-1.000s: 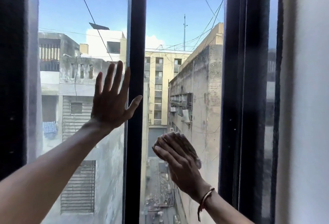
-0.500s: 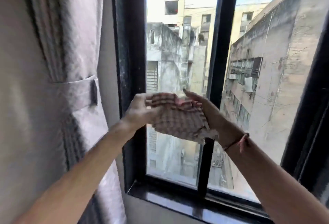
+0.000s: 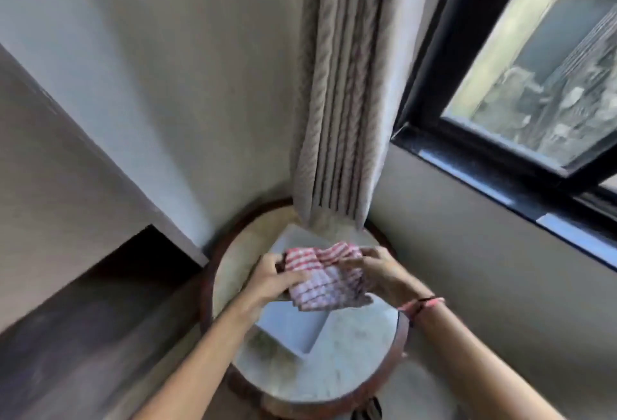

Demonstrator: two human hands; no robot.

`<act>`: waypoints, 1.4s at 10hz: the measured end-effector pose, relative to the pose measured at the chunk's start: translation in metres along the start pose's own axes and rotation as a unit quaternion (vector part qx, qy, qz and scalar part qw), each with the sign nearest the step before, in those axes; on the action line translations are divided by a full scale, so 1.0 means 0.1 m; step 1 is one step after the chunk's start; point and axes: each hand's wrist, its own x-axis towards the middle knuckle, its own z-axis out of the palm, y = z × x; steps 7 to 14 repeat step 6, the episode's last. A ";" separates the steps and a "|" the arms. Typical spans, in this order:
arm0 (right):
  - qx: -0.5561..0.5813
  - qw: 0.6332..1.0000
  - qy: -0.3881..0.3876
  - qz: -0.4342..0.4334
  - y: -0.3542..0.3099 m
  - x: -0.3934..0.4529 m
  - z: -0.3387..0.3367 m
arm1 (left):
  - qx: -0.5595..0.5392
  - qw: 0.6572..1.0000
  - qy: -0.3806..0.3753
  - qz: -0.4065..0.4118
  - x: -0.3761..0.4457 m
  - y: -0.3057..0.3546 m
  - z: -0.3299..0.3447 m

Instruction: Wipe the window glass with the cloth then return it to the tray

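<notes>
A red-and-white checked cloth (image 3: 325, 277) is bunched between both hands, just above a white rectangular tray (image 3: 293, 332). My left hand (image 3: 273, 281) grips the cloth's left side and my right hand (image 3: 377, 274) grips its right side. The tray lies on a small round table (image 3: 354, 363) with a pale marble top and a dark wooden rim. The cloth and hands hide the middle of the tray. The window glass (image 3: 547, 62) in its black frame is at the upper right, away from both hands.
A beige curtain (image 3: 344, 85) hangs down to the table's far edge, touching the tray's back corner. A black window sill (image 3: 494, 182) runs along the right wall. A dark recess (image 3: 133, 262) opens in the wall at the left.
The view swung from the window down to the round table. Both hands carried the cloth away from the glass and now hold it over the tray.
</notes>
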 end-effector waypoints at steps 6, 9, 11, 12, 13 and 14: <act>-0.100 0.980 0.127 0.112 0.86 0.82 0.09 | 0.249 0.964 -0.061 -0.072 0.91 -0.74 0.43; -0.100 0.980 0.127 0.112 0.86 0.82 0.09 | 0.249 0.964 -0.061 -0.072 0.91 -0.74 0.43; -0.100 0.980 0.127 0.112 0.86 0.82 0.09 | 0.249 0.964 -0.061 -0.072 0.91 -0.74 0.43; -0.100 0.980 0.127 0.112 0.86 0.82 0.09 | 0.249 0.964 -0.061 -0.072 0.91 -0.74 0.43; -0.100 0.980 0.127 0.112 0.86 0.82 0.09 | 0.249 0.964 -0.061 -0.072 0.91 -0.74 0.43; -0.100 0.980 0.127 0.112 0.86 0.82 0.09 | 0.249 0.964 -0.061 -0.072 0.91 -0.74 0.43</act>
